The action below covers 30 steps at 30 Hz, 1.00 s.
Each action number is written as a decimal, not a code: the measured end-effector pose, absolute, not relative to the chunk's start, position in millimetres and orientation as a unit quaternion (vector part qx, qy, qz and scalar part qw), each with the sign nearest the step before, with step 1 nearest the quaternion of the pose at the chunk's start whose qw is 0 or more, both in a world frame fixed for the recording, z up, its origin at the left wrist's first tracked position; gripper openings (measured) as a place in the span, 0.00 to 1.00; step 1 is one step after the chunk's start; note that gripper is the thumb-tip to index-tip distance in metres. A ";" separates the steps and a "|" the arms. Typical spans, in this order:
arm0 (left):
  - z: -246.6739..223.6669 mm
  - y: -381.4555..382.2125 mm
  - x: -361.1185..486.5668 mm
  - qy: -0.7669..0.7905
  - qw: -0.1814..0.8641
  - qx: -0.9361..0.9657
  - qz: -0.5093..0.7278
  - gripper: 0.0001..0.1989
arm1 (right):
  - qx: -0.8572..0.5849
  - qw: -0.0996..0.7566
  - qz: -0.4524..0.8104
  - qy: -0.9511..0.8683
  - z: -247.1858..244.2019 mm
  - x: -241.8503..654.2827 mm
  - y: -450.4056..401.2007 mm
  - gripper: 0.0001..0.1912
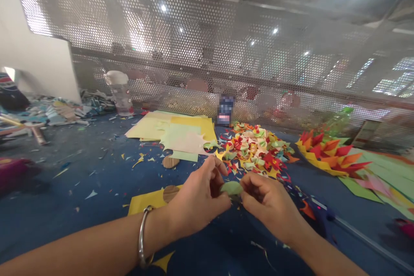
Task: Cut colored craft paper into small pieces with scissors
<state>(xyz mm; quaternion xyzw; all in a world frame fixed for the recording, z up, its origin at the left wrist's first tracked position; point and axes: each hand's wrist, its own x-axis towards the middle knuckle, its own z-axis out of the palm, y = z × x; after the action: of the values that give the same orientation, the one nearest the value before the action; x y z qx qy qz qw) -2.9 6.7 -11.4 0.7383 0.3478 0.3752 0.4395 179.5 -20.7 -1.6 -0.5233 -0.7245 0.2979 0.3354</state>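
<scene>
Between my two hands, just above the blue table, is a small light green paper piece [232,188]. My left hand [203,196], with a silver bangle at the wrist, is closed on the piece's left end. The fingertips of my right hand [270,202] pinch its right end. A yellow sheet [142,202] and a round brown disc [170,194] lie beside my left hand. Beyond my hands rises a pile of small red, yellow, orange and green paper cutouts [258,146].
Paper sheets [184,136] and another brown disc [170,161] lie behind my left hand. A red and yellow paper flower [330,155] stands at right, near a blue tool [318,213] with a rod. A cup [121,95] stands before the perforated screen [194,43].
</scene>
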 end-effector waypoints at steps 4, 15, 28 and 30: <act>-12.0 7.3 -1.8 0.353 0.423 0.748 0.371 0.16 | -0.521 0.335 0.296 -0.727 -1.6 178.5 -20.9 0.05; 1.0 17.1 -16.4 0.358 0.415 0.751 0.370 0.12 | -0.523 0.319 0.317 -0.724 0.0 189.2 -17.4 0.05; -8.6 21.1 -11.1 0.352 0.654 0.600 0.297 0.10 | -0.512 0.312 0.229 -0.767 4.7 182.5 -20.9 0.06; -6.5 20.0 -10.3 0.354 0.682 0.547 0.332 0.09 | -0.500 0.334 0.173 -0.780 4.3 184.1 -21.7 0.05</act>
<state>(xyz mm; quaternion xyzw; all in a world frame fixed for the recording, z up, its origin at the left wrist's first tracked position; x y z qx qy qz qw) -10.3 20.0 -6.5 0.5474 0.3537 0.3316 0.6821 184.1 -21.7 4.3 -0.5004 -0.7800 0.1726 0.3338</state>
